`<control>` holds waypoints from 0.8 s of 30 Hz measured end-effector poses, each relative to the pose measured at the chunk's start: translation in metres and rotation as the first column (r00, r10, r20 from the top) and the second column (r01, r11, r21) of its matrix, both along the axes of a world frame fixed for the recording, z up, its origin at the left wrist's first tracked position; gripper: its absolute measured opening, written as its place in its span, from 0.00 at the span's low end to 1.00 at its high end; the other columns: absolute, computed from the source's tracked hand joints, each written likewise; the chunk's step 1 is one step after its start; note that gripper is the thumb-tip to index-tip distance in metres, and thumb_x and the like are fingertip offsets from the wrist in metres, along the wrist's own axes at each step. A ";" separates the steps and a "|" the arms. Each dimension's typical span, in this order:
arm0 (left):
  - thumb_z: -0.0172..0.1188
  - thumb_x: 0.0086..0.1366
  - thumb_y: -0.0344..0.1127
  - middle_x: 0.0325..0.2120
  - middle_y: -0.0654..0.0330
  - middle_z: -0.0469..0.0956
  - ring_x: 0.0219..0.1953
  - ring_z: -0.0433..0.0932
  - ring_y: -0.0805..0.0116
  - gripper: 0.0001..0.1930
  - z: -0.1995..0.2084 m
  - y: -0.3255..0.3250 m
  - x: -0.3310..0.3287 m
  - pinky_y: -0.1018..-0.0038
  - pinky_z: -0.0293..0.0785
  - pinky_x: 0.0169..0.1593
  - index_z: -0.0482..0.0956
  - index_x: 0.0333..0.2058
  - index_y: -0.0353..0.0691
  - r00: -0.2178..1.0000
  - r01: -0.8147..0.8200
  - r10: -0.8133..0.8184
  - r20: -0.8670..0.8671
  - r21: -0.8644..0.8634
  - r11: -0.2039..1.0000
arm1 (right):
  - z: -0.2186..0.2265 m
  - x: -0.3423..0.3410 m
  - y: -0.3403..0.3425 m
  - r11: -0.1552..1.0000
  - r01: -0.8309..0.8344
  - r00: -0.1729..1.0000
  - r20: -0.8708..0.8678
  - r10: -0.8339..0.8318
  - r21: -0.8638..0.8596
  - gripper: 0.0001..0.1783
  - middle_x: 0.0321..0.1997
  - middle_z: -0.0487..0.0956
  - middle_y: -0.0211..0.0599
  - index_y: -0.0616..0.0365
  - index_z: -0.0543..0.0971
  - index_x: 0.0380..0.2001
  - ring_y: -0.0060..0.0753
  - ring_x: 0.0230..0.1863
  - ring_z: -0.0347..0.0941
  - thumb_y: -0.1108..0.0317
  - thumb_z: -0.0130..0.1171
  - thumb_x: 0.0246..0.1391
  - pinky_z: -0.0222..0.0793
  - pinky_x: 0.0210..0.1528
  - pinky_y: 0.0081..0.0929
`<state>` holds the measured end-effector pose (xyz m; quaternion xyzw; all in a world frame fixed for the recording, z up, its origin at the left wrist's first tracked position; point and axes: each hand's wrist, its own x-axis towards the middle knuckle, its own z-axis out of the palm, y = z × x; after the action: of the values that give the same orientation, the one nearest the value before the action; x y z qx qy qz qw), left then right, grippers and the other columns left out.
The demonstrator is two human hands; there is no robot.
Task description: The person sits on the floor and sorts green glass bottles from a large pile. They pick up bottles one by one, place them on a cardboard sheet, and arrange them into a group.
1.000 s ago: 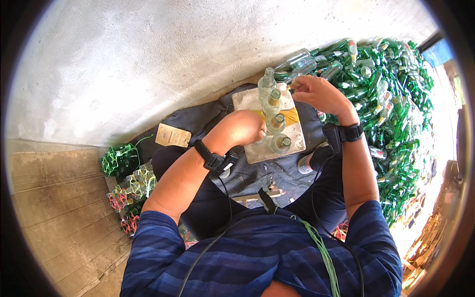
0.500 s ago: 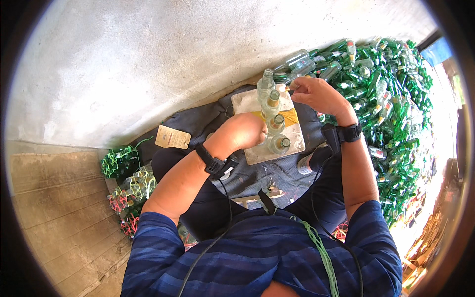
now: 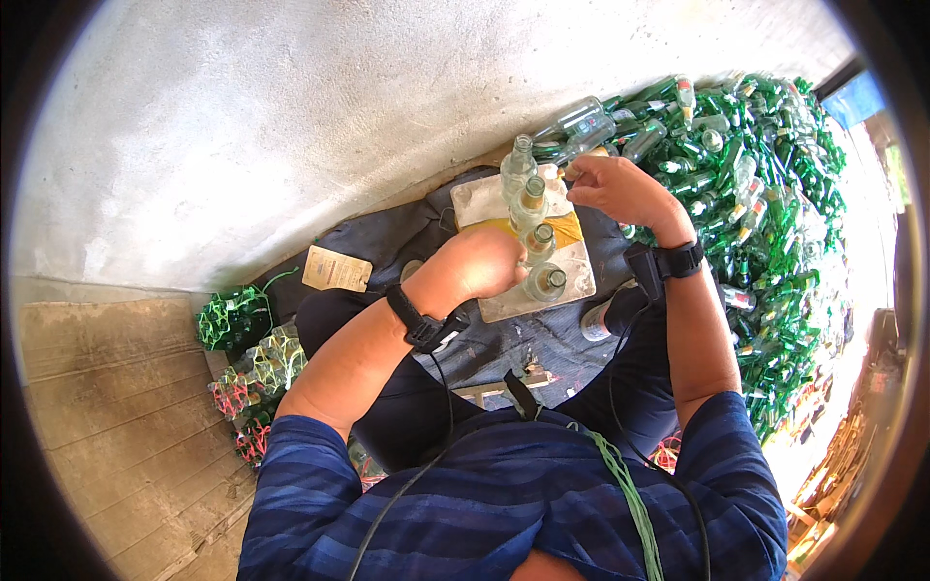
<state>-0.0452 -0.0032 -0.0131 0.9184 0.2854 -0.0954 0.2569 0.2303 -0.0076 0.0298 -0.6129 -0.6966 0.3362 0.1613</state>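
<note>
Several clear glass bottles (image 3: 544, 282) stand upright in a row on a pale board (image 3: 504, 308) with a yellow patch. My left hand (image 3: 484, 259) is closed beside the left side of the row, knuckles up. Its curled fingertips are against or very near the bottles, and whatever they hold is hidden. Beyond the right side of the row, my right hand (image 3: 625, 194) has thumb and forefinger drawn together at the board's far right corner. A small pale and orange bit shows at its fingertips, too small to name. Both wrists wear black straps with small devices.
A large heap of green and clear bottles (image 3: 756, 213) rises on the right. Netted bundles of bottles (image 3: 257, 373) lie at the left. A tan card (image 3: 337, 268) rests on the dark cloth (image 3: 397, 232). A whitewashed wall (image 3: 320, 116) stands behind.
My left hand has turned slightly and moved a little toward the row. The bottles and board appear shifted slightly left. My right hand has stayed almost in place.
</note>
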 end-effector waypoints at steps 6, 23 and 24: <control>0.63 0.69 0.47 0.32 0.47 0.85 0.40 0.85 0.43 0.14 0.006 -0.003 -0.003 0.50 0.80 0.47 0.85 0.42 0.42 1.000 0.009 -0.010 0.024 0.037 0.999 | -0.002 -0.001 -0.001 1.000 -0.001 1.000 -0.014 0.001 0.006 0.21 0.39 0.88 0.53 0.67 0.82 0.50 0.48 0.42 0.86 0.60 0.67 0.61 0.80 0.46 0.38; 0.62 0.70 0.46 0.30 0.43 0.84 0.38 0.84 0.40 0.16 -0.002 -0.002 0.002 0.49 0.80 0.45 0.85 0.38 0.36 1.000 -0.026 0.026 -0.001 -0.007 1.000 | -0.007 0.000 0.001 1.000 -0.010 1.000 0.027 0.010 0.011 0.21 0.41 0.88 0.54 0.66 0.82 0.49 0.52 0.44 0.86 0.60 0.67 0.60 0.80 0.48 0.41; 0.62 0.70 0.46 0.30 0.43 0.84 0.38 0.84 0.40 0.16 -0.003 -0.002 0.002 0.49 0.79 0.45 0.85 0.38 0.36 1.000 -0.024 0.024 0.004 -0.005 1.000 | -0.008 0.001 0.001 1.000 -0.008 1.000 0.024 0.008 0.011 0.21 0.41 0.88 0.54 0.66 0.82 0.49 0.53 0.45 0.86 0.60 0.67 0.60 0.80 0.48 0.41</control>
<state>-0.0436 -0.0051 -0.0157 0.9144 0.2958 -0.0912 0.2609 0.2309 -0.0070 0.0223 -0.6132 -0.7029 0.3253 0.1551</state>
